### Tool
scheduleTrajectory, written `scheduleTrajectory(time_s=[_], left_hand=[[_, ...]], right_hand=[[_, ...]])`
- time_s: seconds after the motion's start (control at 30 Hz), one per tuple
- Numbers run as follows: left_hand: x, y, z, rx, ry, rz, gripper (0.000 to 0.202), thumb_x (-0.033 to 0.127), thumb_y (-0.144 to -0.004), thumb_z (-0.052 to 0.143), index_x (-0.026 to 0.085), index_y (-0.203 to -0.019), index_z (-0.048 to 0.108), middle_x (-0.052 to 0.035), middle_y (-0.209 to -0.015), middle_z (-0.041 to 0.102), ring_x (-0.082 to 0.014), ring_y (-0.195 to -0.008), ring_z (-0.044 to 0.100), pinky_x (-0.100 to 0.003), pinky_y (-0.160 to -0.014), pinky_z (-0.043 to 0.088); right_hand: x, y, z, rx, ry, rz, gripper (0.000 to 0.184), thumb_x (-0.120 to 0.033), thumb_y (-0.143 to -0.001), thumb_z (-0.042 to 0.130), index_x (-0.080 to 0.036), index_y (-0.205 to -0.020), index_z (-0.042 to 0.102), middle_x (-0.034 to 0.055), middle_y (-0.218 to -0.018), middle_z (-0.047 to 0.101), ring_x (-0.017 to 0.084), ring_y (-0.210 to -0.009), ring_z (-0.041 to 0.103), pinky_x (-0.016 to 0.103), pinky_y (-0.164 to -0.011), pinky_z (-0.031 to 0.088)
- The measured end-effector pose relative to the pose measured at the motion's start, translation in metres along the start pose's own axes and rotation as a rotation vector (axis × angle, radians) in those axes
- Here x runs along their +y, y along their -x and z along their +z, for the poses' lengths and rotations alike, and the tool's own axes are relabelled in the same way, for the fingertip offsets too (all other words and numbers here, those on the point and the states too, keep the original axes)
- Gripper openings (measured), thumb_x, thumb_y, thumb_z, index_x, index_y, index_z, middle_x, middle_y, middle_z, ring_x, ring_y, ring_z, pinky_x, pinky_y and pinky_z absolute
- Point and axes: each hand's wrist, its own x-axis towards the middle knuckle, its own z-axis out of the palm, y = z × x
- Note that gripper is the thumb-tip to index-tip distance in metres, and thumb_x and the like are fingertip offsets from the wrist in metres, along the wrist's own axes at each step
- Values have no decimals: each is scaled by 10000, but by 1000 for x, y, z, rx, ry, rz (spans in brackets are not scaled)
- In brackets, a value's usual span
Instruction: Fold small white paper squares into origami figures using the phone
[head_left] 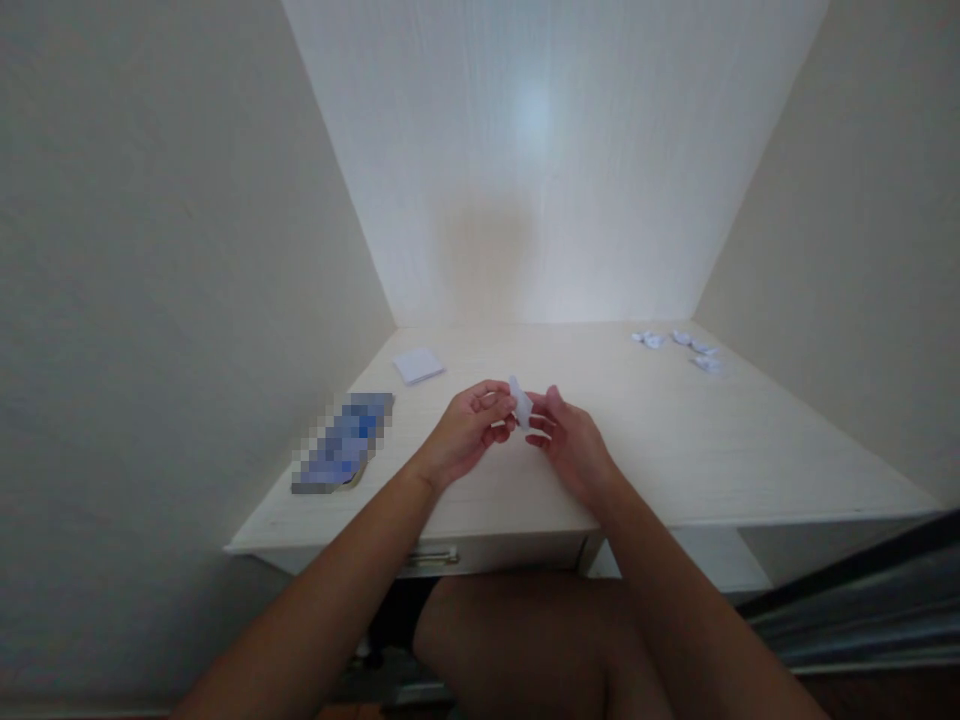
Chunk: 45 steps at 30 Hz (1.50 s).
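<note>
As left fingers (499,409) pinch angular paper (523,408), grained desktop (675,440)

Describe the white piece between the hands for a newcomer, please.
Find the pale desk, then the left hand and right hand over it. The white piece between them is held up, unlike the white square and white bits lying on the desk.

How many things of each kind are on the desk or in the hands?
White slip, in the left hand: 1
Square white paper stack: 1
Pixelated blue-grey flat item: 1
Small white pieces at the far right: at least 4, too small to count exactly
Total: at least 7
</note>
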Motion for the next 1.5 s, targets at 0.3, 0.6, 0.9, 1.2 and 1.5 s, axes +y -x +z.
scheduleTrajectory(time_s=[0.3,0.6,0.9,1.2,1.5], left_hand=[[7,2,-8,-109,203,-256,329,108,-731,837,119,-1010,663,-14,-759,695,-72,-556,659,-122,-519,533],[6,2,-16,-220,283,-341,275,79,-770,783,115,-1021,678,-46,-762,734,-111,-555,700,-147,-517,580],[11,7,-11,-292,221,-358,394,198,-688,901,132,-1007,679,27,-670,641,-29,-447,550,-83,-419,459],[7,8,-5,-312,202,-376,393,180,-688,890,151,-1003,656,39,-679,625,-21,-425,528,-92,-411,435],[8,10,0,-243,219,-385,362,144,-722,865,143,-1022,662,31,-690,645,-20,-432,547,-85,-411,448]], right_hand=[[-5,8,1,-108,-132,146,328,-402,-638,916,-204,-770,691,-14,-746,656,117,-664,522,248,-590,346],[-10,13,5,-202,-162,146,280,-370,-678,904,-177,-759,717,-21,-695,613,99,-618,463,262,-608,359],[-15,14,-5,-300,-124,159,289,-398,-698,895,-190,-749,700,-22,-690,565,115,-634,446,258,-619,364],[-16,13,-14,-381,-24,134,324,-461,-709,877,-202,-769,692,-10,-723,579,127,-638,433,276,-618,335],[-16,12,-19,-374,-28,164,303,-442,-722,870,-208,-805,696,-24,-672,486,131,-628,384,264,-603,338]])
